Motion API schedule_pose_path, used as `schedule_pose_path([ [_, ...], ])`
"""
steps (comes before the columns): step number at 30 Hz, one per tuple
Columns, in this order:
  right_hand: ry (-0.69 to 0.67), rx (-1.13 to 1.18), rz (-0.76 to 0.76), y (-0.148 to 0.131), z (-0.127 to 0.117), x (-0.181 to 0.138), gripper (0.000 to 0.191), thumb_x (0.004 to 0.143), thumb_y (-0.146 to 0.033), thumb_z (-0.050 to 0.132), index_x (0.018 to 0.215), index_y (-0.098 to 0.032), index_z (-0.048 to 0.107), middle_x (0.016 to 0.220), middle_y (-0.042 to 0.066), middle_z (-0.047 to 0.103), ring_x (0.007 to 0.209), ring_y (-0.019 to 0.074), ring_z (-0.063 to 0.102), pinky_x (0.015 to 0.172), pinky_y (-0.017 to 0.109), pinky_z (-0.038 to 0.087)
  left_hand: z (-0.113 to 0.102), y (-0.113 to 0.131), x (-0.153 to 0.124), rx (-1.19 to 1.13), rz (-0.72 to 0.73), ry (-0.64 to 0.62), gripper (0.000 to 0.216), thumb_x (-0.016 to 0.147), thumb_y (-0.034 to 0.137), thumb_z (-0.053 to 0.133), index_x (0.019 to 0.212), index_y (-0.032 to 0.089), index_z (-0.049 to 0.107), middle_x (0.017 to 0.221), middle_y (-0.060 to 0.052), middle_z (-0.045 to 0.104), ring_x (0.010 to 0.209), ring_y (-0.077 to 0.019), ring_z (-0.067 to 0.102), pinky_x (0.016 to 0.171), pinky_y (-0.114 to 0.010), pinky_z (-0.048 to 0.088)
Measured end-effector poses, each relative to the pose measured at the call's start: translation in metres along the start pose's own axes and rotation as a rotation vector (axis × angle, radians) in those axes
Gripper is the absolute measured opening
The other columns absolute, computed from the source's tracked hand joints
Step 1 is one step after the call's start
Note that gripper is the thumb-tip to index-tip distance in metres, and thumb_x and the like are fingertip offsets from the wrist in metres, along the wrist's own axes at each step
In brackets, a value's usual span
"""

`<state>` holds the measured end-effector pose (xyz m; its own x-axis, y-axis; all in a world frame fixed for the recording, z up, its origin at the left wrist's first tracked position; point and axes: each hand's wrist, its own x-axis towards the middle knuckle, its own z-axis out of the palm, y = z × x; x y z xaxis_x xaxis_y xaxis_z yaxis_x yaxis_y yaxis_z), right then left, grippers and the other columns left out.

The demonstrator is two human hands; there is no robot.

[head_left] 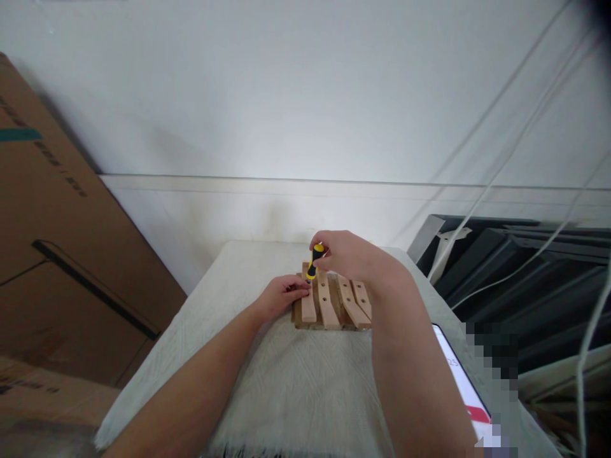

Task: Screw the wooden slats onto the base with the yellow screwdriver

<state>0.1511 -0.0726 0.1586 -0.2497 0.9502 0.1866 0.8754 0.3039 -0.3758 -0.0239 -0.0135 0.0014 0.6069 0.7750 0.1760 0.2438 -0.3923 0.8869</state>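
A small wooden slatted rack [334, 305] lies on a table covered with a white cloth [286, 375]. My right hand [348, 254] is closed round the top of a yellow and black screwdriver [313, 261], which stands nearly upright with its tip on the rack's left slat. My left hand [281, 296] rests at the rack's left edge, its fingers pinched at the screwdriver's tip. What they pinch is too small to see.
A large cardboard box [57, 254] leans at the left. A phone [461, 375] lies on the cloth at the right edge. Dark metal frames [525, 273] and white cables [515, 146] fill the right side. A white wall stands behind the table.
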Motion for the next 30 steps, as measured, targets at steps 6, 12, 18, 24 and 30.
schedule_pose_path([
  [6, 0.027, 0.006, -0.053, 0.0075, 0.0074, 0.0053, 0.019, 0.069, -0.014, 0.059, 0.085, -0.02, 0.064, 0.08, 0.005, 0.067, 0.068, 0.0164, 0.057, 0.06, 0.027, 0.039, 0.0, -0.0013, 0.0004, -0.062, -0.05, -0.014, 0.021, 0.077, 0.029, 0.062, 0.092, 0.015, 0.066, 0.091, -0.004, 0.068, 0.084, -0.0135, 0.06, 0.078, -0.025, 0.046],
  [12, 0.021, 0.003, -0.041, 0.0102, 0.0067, 0.0056, 0.018, 0.069, -0.014, 0.059, 0.085, -0.02, 0.064, 0.078, 0.004, 0.065, 0.067, 0.016, 0.056, 0.059, 0.027, 0.038, 0.0, -0.0009, 0.0002, -0.11, -0.066, -0.035, 0.023, 0.077, 0.029, 0.062, 0.095, 0.016, 0.068, 0.097, -0.005, 0.069, 0.089, -0.0147, 0.061, 0.081, -0.026, 0.047],
  [18, 0.013, -0.008, -0.045, 0.0096, 0.0063, 0.0051, 0.019, 0.069, -0.015, 0.059, 0.087, -0.019, 0.064, 0.081, 0.005, 0.065, 0.07, 0.0165, 0.056, 0.06, 0.027, 0.038, 0.0009, -0.0047, 0.0008, -0.167, -0.045, -0.047, 0.023, 0.076, 0.029, 0.064, 0.095, 0.016, 0.069, 0.095, -0.004, 0.069, 0.085, -0.0133, 0.061, 0.08, -0.026, 0.047],
  [24, 0.026, -0.004, -0.05, 0.0098, 0.0062, 0.0042, 0.017, 0.069, -0.014, 0.059, 0.085, -0.019, 0.064, 0.08, 0.005, 0.064, 0.069, 0.0163, 0.056, 0.059, 0.027, 0.038, 0.0016, -0.0022, 0.0004, -0.18, -0.052, -0.015, 0.022, 0.074, 0.027, 0.065, 0.092, 0.015, 0.07, 0.093, -0.006, 0.069, 0.084, -0.0132, 0.061, 0.082, -0.027, 0.046],
  [30, 0.002, -0.028, -0.04, 0.009, 0.0067, 0.0051, 0.019, 0.071, -0.015, 0.058, 0.088, -0.018, 0.064, 0.083, 0.006, 0.065, 0.071, 0.0167, 0.057, 0.061, 0.027, 0.038, 0.0014, -0.0027, 0.0011, -0.165, -0.048, -0.016, 0.02, 0.074, 0.026, 0.065, 0.089, 0.014, 0.07, 0.088, -0.005, 0.069, 0.082, -0.0125, 0.059, 0.08, -0.026, 0.046],
])
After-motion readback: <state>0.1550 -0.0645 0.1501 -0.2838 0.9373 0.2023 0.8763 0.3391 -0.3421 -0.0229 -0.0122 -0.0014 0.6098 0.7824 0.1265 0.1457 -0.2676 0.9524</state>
